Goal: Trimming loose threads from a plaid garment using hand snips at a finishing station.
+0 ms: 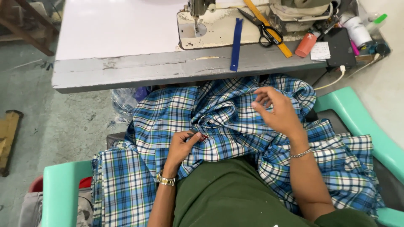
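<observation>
**Plaid cloth on lap, both hands engaged**

- Cloth (235,126): blue-and-white plaid, bunched over the lap and spilling across both arms of the chair (357,117).
- Left hand (183,145): fingers pinched shut on a fold of the cloth; gold watch (166,180) at the wrist.
- Right hand (280,111): fingers loosely curled, resting on the bunched cloth near its top; firm hold cannot be told. Silver bracelet (301,153) at the wrist.
- Table (160,69): grey edge just beyond the cloth, overhanging its far end.
- On table: sewing machine (210,25), blue strip (236,44) hanging over the edge, scissors (261,27), yellow ruler (269,27), orange tube (306,45), black device (338,46), white spool (357,29).
- Floor, left: wooden block (8,141).
</observation>
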